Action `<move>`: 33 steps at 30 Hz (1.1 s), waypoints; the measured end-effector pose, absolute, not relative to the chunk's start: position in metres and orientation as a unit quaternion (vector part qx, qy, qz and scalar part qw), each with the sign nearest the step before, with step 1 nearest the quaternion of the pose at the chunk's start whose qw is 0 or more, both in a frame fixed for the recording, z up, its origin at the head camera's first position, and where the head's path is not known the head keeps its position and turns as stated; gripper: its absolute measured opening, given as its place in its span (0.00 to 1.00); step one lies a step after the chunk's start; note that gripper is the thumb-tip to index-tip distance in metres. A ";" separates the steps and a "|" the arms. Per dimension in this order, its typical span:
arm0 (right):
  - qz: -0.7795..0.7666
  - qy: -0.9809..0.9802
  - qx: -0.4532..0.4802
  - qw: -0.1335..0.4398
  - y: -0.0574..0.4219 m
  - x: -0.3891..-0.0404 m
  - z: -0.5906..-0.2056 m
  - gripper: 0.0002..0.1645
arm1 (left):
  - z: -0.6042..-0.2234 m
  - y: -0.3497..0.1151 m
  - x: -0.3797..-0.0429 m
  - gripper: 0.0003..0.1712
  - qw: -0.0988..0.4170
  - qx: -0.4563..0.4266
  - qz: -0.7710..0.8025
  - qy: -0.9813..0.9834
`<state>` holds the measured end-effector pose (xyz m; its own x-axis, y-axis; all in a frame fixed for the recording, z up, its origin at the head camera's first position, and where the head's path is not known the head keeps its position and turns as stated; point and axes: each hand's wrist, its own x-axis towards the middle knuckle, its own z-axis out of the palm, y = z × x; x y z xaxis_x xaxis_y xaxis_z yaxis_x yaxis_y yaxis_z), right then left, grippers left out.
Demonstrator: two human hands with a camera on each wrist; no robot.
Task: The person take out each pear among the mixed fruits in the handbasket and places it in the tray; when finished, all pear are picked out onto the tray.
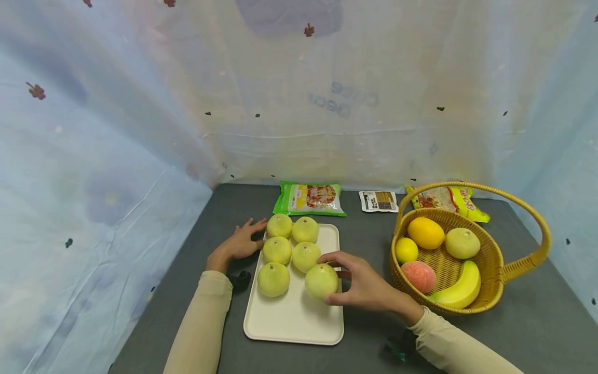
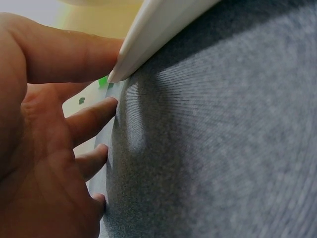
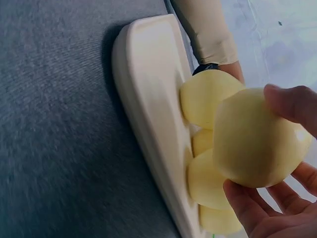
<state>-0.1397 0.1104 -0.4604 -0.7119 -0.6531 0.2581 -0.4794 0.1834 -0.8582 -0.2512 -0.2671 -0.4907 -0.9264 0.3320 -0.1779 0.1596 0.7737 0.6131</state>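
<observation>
My right hand [image 1: 362, 283] grips a round yellow-green fruit [image 1: 321, 281] between thumb and fingers, over the right side of the white tray [image 1: 294, 327]. In the right wrist view this fruit [image 3: 257, 141] hangs above the tray surface, in front of the others. Several more fruits of the same kind, such as the front-left one [image 1: 273, 279], stand in two columns on the tray. My left hand [image 1: 241, 241] lies at the tray's left side with its fingers spread. In the left wrist view its thumb [image 2: 74, 57] touches the tray's rim [image 2: 143, 44], while its other fingers reach toward the dark tabletop.
On the right stands a wicker basket [image 1: 496, 259] with a tall handle, holding a banana [image 1: 460, 288], a pink-red fruit [image 1: 419, 276], a lemon [image 1: 406, 250], an orange-yellow fruit [image 1: 425, 232] and a pale green fruit [image 1: 462, 243]. Behind lie a green packet [image 1: 310, 199], a small white packet [image 1: 379, 201] and a yellow packet [image 1: 467, 203].
</observation>
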 end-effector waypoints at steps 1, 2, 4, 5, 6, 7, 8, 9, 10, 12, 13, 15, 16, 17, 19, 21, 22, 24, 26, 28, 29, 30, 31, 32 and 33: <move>-0.521 0.764 -0.370 0.084 0.108 -0.141 -0.463 0.43 | -0.491 -0.267 -0.251 0.39 0.139 0.133 0.310 0.931; -0.523 0.764 -0.369 0.086 0.106 -0.141 -0.465 0.44 | -0.490 -0.267 -0.251 0.39 0.139 0.134 0.309 0.931; -0.526 0.762 -0.367 0.089 0.103 -0.141 -0.470 0.44 | -0.490 -0.267 -0.251 0.39 0.138 0.135 0.309 0.931; -0.528 0.761 -0.366 0.090 0.101 -0.141 -0.472 0.44 | -0.489 -0.267 -0.250 0.39 0.137 0.136 0.309 0.931; -0.530 0.760 -0.365 0.091 0.099 -0.141 -0.474 0.44 | -0.486 -0.266 -0.249 0.38 0.137 0.137 0.308 0.931; -0.533 0.758 -0.365 0.092 0.098 -0.141 -0.476 0.44 | -0.487 -0.266 -0.250 0.38 0.137 0.138 0.308 0.931; -0.535 0.756 -0.365 0.092 0.096 -0.140 -0.478 0.44 | -0.487 -0.266 -0.250 0.38 0.137 0.139 0.308 0.931; -0.536 0.756 -0.365 0.090 0.095 -0.140 -0.480 0.44 | -0.487 -0.266 -0.250 0.38 0.137 0.139 0.308 0.931; -0.537 0.755 -0.365 0.089 0.094 -0.140 -0.482 0.44 | -0.487 -0.266 -0.250 0.38 0.136 0.140 0.308 0.931; -0.540 0.753 -0.366 0.087 0.091 -0.140 -0.485 0.45 | -0.487 -0.266 -0.250 0.38 0.136 0.140 0.308 0.931; -0.539 0.753 -0.367 0.086 0.090 -0.140 -0.486 0.45 | -0.487 -0.266 -0.250 0.38 0.136 0.140 0.308 0.931; -0.536 0.756 -0.367 0.084 0.087 -0.140 -0.489 0.45 | -0.487 -0.266 -0.249 0.38 0.136 0.141 0.309 0.931; -0.533 0.758 -0.367 0.081 0.086 -0.140 -0.491 0.45 | -0.487 -0.267 -0.249 0.38 0.136 0.142 0.310 0.930; -0.530 0.760 -0.368 0.078 0.085 -0.140 -0.492 0.45 | -0.487 -0.267 -0.249 0.38 0.136 0.143 0.310 0.930; -0.521 0.766 -0.369 0.069 0.083 -0.141 -0.494 0.45 | -0.487 -0.267 -0.250 0.38 0.138 0.144 0.309 0.930; -0.511 0.773 -0.371 0.055 0.082 -0.141 -0.496 0.45 | -0.488 -0.267 -0.250 0.38 0.139 0.144 0.307 0.930; -0.505 0.777 -0.373 0.047 0.081 -0.141 -0.496 0.45 | -0.489 -0.267 -0.250 0.38 0.139 0.144 0.306 0.931; -0.494 0.783 -0.377 0.034 0.080 -0.141 -0.496 0.45 | -0.489 -0.268 -0.250 0.38 0.139 0.144 0.305 0.931; -0.481 0.790 -0.379 0.019 0.078 -0.141 -0.496 0.46 | -0.489 -0.268 -0.250 0.38 0.138 0.144 0.306 0.931; -0.469 0.798 -0.379 0.008 0.077 -0.141 -0.494 0.46 | -0.489 -0.268 -0.250 0.38 0.137 0.144 0.307 0.931; -0.463 0.802 -0.377 0.003 0.076 -0.141 -0.494 0.46 | -0.489 -0.268 -0.250 0.38 0.137 0.145 0.307 0.931; -0.458 0.805 -0.376 -0.002 0.076 -0.141 -0.493 0.47 | -0.489 -0.268 -0.250 0.38 0.136 0.145 0.307 0.931; -0.454 0.809 -0.375 -0.005 0.075 -0.140 -0.492 0.47 | -0.489 -0.268 -0.251 0.38 0.136 0.146 0.307 0.931; -0.450 0.811 -0.374 -0.007 0.075 -0.140 -0.492 0.47 | -0.489 -0.268 -0.251 0.38 0.135 0.146 0.307 0.931; -0.448 0.812 -0.374 -0.010 0.075 -0.140 -0.491 0.47 | -0.489 -0.268 -0.251 0.38 0.135 0.147 0.307 0.931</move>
